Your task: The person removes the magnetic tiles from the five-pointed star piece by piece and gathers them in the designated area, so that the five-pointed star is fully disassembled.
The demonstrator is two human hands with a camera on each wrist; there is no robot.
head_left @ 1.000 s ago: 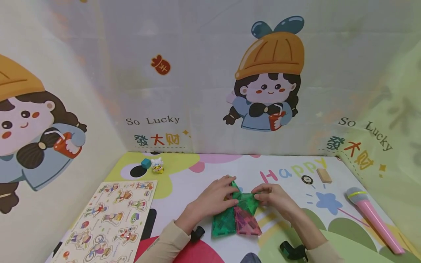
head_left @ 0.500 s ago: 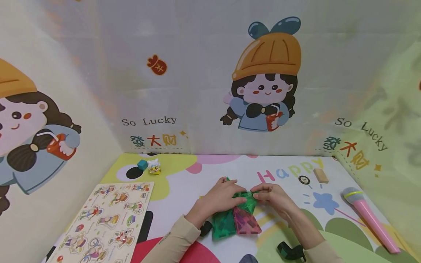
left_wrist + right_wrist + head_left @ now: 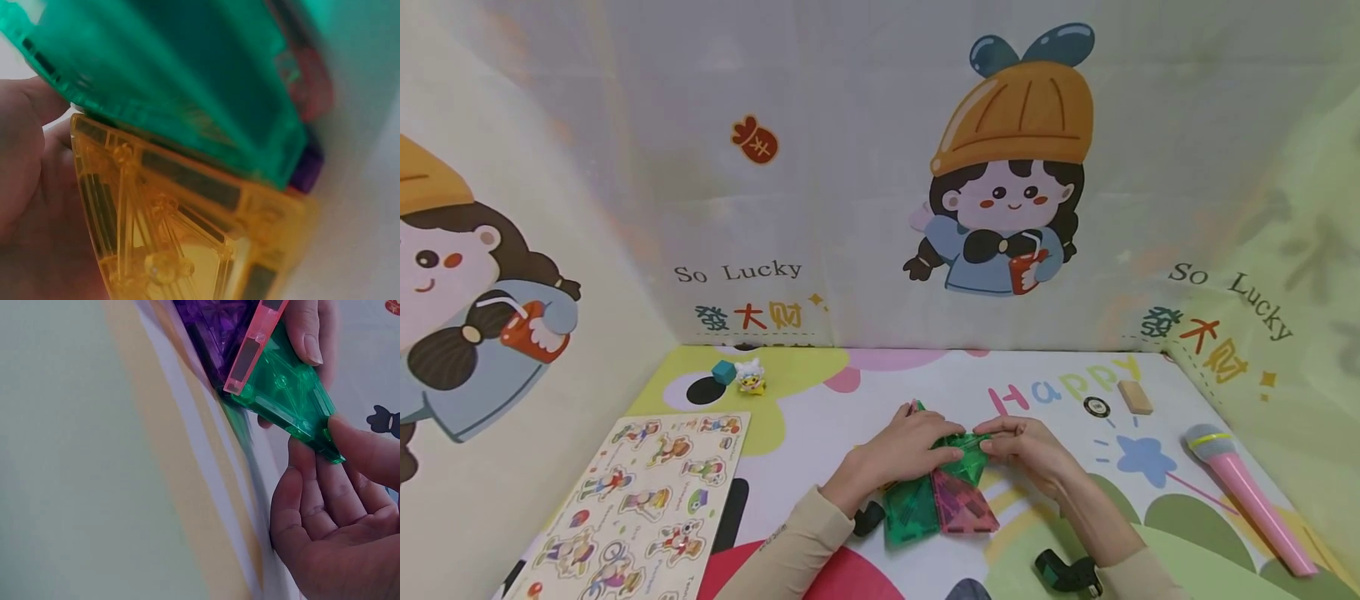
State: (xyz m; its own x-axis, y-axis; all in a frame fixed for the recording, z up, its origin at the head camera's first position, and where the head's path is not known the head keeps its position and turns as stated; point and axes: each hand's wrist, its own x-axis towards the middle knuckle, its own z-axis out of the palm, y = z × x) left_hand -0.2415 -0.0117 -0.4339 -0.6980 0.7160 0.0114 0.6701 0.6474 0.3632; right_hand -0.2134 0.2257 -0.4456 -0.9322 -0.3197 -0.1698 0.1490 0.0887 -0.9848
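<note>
My right hand [image 3: 1026, 450] pinches the green triangle tile's [image 3: 964, 454] corner; my left hand [image 3: 898, 454] curls over the tile cluster mid-mat, beside the green square tile [image 3: 910, 508] and pink tile [image 3: 962, 508]. Puzzle board [image 3: 640, 508] left, pink microphone [image 3: 1247, 492] right.

Tiles [image 3: 940, 492]: translucent green, pink, purple, one amber [image 3: 181, 244]; microphone [image 3: 1247, 492]: pink, grey head, yellow band; cube [image 3: 724, 372]: teal; mat [image 3: 1187, 517]: pastel cartoon print.
</note>
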